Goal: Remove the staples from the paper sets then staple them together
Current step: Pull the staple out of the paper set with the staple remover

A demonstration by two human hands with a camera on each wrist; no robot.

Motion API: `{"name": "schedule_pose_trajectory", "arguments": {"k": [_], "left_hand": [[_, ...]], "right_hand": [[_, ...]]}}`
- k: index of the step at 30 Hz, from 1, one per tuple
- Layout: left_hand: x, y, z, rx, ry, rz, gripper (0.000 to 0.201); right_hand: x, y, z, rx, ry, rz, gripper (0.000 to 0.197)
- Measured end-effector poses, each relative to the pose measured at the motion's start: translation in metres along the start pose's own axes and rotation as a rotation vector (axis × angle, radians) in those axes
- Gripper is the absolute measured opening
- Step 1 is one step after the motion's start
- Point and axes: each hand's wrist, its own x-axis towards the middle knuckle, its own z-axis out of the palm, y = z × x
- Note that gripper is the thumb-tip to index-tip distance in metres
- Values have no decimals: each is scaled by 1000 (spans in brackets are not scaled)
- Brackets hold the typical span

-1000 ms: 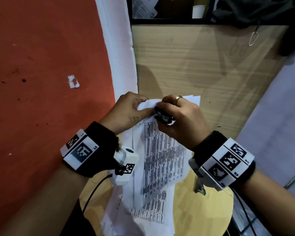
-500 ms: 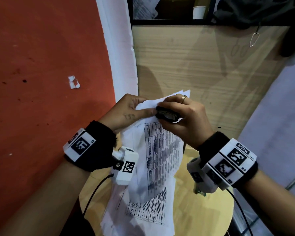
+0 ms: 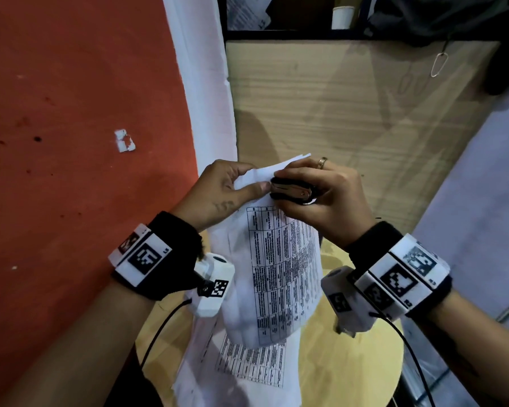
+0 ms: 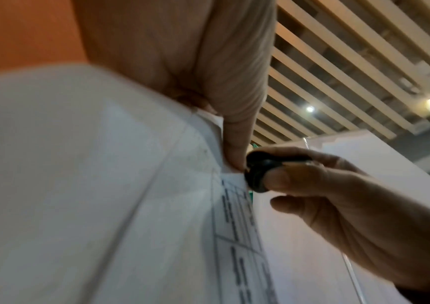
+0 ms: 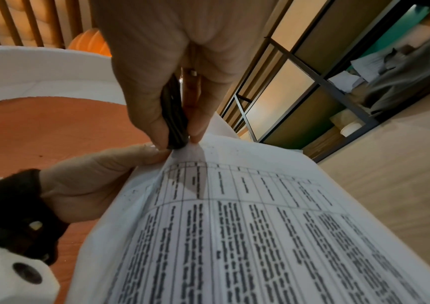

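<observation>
Your right hand has levelled the staple remover at the held-up paper set's top corner, squeezing it; your left hand pinches that corner, so extraction looks underway.

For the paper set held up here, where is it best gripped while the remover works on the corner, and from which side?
Probably the top edge right beside the stapled corner, from the left, as the left hand pinches it now. The paper set hangs limp below, so only a hold close to the corner keeps it taut, and the right hand with the staple remover takes the right side.
</observation>
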Motion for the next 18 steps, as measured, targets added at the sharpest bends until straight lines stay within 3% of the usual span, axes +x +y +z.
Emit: {"name": "schedule_pose_trajectory", "arguments": {"k": [3,8,13,18], "left_hand": [[2,-5,4,159,81,88,26],[5,-9,15,350,223,165,29],[8,-22,7,482,295,116,20],[13,-32,0,443,243,70,38]], "right_hand": [[2,1,0,-27,5,-17,27],[1,1,8,-243,-11,-60,25],[-2,7,12,-331,46,-7,22],[-13,25,21,-367,-35,98,26]]}}
